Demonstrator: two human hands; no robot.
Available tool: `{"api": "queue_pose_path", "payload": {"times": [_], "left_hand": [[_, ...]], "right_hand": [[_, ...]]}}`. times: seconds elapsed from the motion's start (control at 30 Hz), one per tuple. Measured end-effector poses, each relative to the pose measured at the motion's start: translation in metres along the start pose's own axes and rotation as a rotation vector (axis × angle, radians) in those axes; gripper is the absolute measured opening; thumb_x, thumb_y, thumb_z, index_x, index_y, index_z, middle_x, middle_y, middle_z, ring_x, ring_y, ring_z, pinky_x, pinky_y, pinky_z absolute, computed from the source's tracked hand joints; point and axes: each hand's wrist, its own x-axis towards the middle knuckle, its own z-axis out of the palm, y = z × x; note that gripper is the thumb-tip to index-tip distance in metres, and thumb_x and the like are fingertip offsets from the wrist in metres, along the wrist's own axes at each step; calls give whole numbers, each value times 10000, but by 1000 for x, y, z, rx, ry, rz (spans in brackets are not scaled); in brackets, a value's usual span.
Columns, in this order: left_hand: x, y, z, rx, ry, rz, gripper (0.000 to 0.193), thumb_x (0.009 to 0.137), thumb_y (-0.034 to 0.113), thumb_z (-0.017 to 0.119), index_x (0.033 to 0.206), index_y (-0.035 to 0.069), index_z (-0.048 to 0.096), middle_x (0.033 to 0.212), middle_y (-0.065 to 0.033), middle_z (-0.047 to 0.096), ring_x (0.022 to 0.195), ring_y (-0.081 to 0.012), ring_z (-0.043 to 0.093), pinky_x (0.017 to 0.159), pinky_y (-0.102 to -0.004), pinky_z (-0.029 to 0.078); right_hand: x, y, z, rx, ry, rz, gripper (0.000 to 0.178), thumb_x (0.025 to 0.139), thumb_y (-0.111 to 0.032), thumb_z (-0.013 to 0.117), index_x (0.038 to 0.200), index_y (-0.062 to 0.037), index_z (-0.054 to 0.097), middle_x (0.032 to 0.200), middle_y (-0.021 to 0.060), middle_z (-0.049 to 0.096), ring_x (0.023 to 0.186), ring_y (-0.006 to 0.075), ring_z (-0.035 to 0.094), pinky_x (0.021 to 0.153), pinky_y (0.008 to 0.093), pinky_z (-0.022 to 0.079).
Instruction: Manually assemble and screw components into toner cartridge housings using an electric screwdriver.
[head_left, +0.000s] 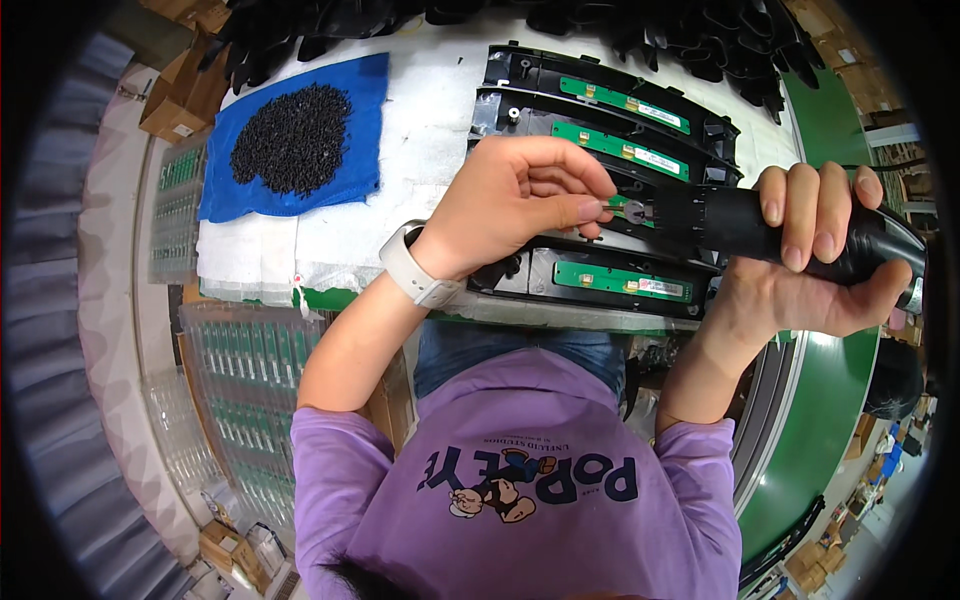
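My right hand (815,240) is wrapped round a black electric screwdriver (730,222), held level with its nose pointing left. At that nose, my left hand (535,195) is closed in a pinch, thumb and forefinger meeting at the end of the bit (632,210). Whatever sits between those fingertips is too small to make out. Below both hands lie several long black plastic housings, stacked in a row, each with a green circuit board: one at the far end (625,100), another (640,150) partly behind my fingers, and a near one (620,280).
Small black screws (292,138) are heaped on a blue cloth (365,100) at the left of the white-covered table (425,100). Dark plastic parts (700,35) crowd the far edge. Clear trays of green boards (250,365) stand at the left, near a cardboard box (180,100).
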Motion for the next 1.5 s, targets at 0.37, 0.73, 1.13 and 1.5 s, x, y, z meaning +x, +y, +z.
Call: {"api": "queue_pose_path", "payload": {"times": [0.37,0.73,1.13,1.5], "left_hand": [[0,-1,-2,108,-25,67,189,917,133,491,976,-4,608,781,-62,642,608,-57,557,532,-159,412],[-2,-6,-2,71,23,-2,213,924,195,465,969,35,598,640,11,553,511,-9,369,462,-158,278],[3,-17,0,35,32,74,171,908,142,477,920,13,587,612,35,477,541,-29,399,493,-186,320],[1,-12,0,38,92,64,146,866,120,498,924,18,586,658,25,496,546,-27,412,497,-177,324]], "right_hand": [[1,0,9,103,165,75,393,750,-308,663,942,-18,481,607,3,445,471,116,415,602,276,330],[-19,35,25,-301,-316,202,603,734,-552,664,1053,-90,444,586,-57,475,431,70,463,491,240,391],[-18,46,48,-458,-334,402,443,698,-365,743,864,-85,442,601,-13,510,445,102,461,439,236,366],[-16,41,38,-389,-314,384,484,724,-435,715,930,-81,457,569,-36,498,417,95,455,441,254,383]]}}
